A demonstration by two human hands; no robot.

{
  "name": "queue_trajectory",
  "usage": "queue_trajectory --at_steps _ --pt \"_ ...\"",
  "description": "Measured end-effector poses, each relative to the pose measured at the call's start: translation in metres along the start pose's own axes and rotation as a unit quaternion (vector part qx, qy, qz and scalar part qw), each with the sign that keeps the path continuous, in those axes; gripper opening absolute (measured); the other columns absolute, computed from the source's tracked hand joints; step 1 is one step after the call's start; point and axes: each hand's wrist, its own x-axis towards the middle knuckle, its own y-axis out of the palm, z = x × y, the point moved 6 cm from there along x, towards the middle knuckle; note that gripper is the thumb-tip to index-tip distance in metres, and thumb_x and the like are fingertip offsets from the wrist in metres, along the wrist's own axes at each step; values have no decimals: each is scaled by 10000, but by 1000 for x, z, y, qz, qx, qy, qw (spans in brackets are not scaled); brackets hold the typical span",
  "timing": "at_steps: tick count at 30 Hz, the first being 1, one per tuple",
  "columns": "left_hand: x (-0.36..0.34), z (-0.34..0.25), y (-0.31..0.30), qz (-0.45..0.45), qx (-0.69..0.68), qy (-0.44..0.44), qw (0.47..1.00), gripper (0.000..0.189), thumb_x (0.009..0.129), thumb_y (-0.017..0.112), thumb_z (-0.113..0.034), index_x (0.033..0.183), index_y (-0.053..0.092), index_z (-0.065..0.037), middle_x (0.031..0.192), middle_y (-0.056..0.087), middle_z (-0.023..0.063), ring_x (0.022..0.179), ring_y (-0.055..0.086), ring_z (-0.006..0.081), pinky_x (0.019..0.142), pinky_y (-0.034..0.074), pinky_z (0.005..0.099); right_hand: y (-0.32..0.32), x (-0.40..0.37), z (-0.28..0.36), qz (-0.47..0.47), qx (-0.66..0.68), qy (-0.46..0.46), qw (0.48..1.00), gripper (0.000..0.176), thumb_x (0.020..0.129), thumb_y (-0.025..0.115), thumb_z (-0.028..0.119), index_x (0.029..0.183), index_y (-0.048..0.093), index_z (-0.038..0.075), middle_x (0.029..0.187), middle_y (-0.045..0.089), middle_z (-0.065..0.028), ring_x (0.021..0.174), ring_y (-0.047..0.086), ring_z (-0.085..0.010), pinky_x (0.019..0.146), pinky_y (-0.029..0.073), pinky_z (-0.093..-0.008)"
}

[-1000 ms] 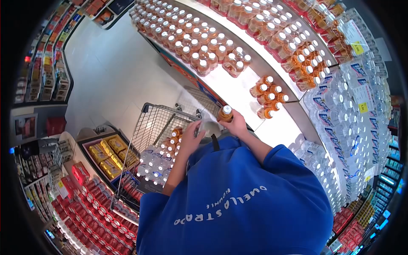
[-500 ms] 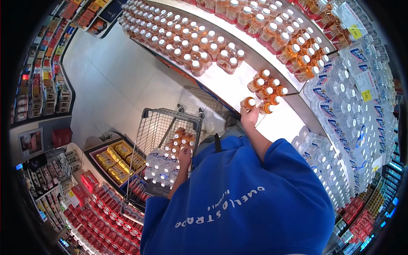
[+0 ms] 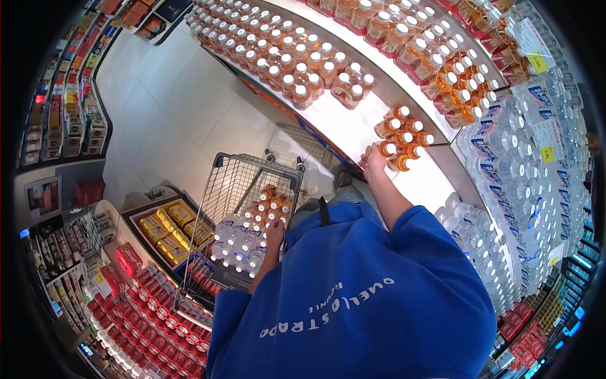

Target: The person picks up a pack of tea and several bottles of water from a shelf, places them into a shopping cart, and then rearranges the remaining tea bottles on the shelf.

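My right hand (image 3: 376, 162) is at a bottle of amber drink (image 3: 387, 150) on the bright white shelf, its fingers curled against the bottle's near side. That bottle stands at the front of a small group of amber bottles (image 3: 413, 127) with white caps. Low over the near side of the shopping cart (image 3: 218, 183), my left hand (image 3: 275, 232) has its fingers bent beside more amber bottles (image 3: 266, 205). What it grips is hidden. Packs of clear water bottles (image 3: 238, 245) lie in the cart next to those.
More packs of amber bottles (image 3: 284, 60) line the shelf. Water packs (image 3: 505, 161) are stacked on the right. Yellow packages (image 3: 170, 230) fill a display left of the cart, and red cans (image 3: 151, 303) are stacked below it. Pale floor tiles (image 3: 164, 114) run beyond the cart.
My right hand has moved the bottle of amber drink from slightly apart to up against the group on the shelf. My left hand stays at the cart. The view has shifted slightly.
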Motion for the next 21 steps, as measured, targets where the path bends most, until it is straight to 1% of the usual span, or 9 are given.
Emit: queue_trajectory --at_steps 2,5,7,9,11,13,17,18,21 --pt "8 18 -1 -8 4 7 1000 282 944 601 -240 1064 680 3 874 711 127 752 682 196 718 534 341 -2 2 7 -1 19 -2 1000 249 1045 551 337 1170 535 123 995 591 -39 710 561 -172 663 517 -402" --pt "15 45 4 -11 -12 -27 999 298 931 598 -249 1077 697 -9 898 729 138 812 705 238 767 546 376 -8 24 4 4 28 32 999 268 1052 526 349 1161 534 104 956 577 -49 724 573 -219 684 516 -455" --pt "26 75 13 -45 15 9 999 323 911 608 -269 1092 709 -21 968 740 178 915 718 309 840 545 422 -11 30 5 14 20 40 999 176 1032 509 271 1083 530 104 909 570 -67 726 576 -258 691 515 -484" --pt "5 31 5 -23 53 -39 998 340 904 609 -286 1093 712 -23 1036 730 217 1004 702 363 892 530 454 -16 44 3 33 29 59 997 86 978 485 191 990 503 108 864 557 -84 753 585 -290 704 514 -489" --pt "4 31 4 -32 53 -57 996 349 904 609 -292 1094 708 -18 1051 724 228 1009 698 372 892 530 454 -19 44 5 70 27 70 995 40 929 475 158 941 478 120 833 544 -99 795 600 -311 724 516 -485" --pt "9 41 8 -34 58 -63 996 353 906 604 -295 1098 704 -17 1060 721 230 1015 694 379 887 532 455 -20 26 8 26 30 101 994 91 925 512 197 961 475 121 885 548 -116 839 614 -311 744 515 -491" --pt "29 61 11 -92 38 -78 992 369 891 632 -301 1115 677 -12 1036 716 227 1000 688 398 890 531 463 -19 -7 3 12 4 124 992 359 967 536 299 1261 402 142 1179 509 -142 931 630 -323 880 505 -511" --pt "32 61 11 -108 34 -80 990 378 886 641 -303 1123 664 -10 1019 715 227 992 686 402 891 531 466 -19 -16 0 21 -21 126 992 426 982 562 374 1293 400 132 1224 497 -137 944 642 -302 905 494 -496" --pt "41 19 -13 -148 0 -46 988 409 870 666 -299 1161 612 -17 1005 702 214 986 681 405 902 526 478 -34 -25 -22 59 -204 36 977 630 971 602 482 1376 351 70 1183 543 -114 984 638 -277 846 505 -470"
